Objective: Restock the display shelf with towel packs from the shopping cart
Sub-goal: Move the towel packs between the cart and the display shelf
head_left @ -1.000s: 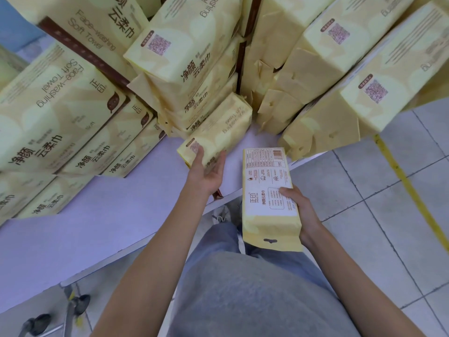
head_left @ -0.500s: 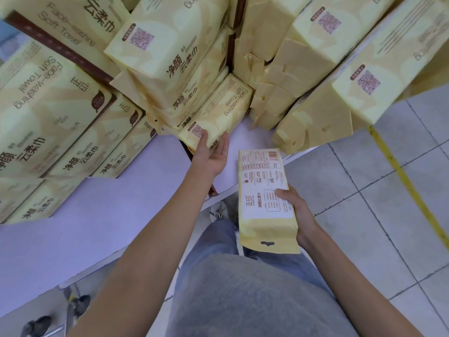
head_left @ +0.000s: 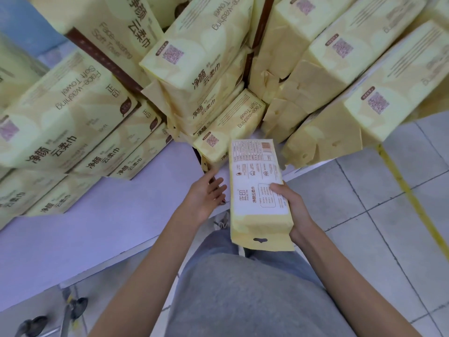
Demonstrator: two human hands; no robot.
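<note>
Showing the display shelf [head_left: 92, 222], its white deck loaded with stacked towel packs [head_left: 73, 122]. Over the shelf's front edge, the held towel pack [head_left: 257, 190] points its long axis into the shelf, just beside the lowest lying pack [head_left: 230, 125]. The right hand [head_left: 294, 207] grips its side, fingers wrapped round it; the left hand [head_left: 206, 194], nearer the shelf, is loosely spread and holds nothing, fingertips at that lying pack, contact uncertain

Floor [head_left: 364, 227]: pale grey square tiles, dark grout lines. Yellow stripe [head_left: 413, 198] crosses the tiles at right, diagonal in view. Shelf board [head_left: 85, 239]: flat, pale lilac-white, with a white front edge. Blue surface [head_left: 21, 27] at upper left behind it. Two black casters [head_left: 79, 305] on the floor, lower left. Light even and soft; shadows faint.
</note>
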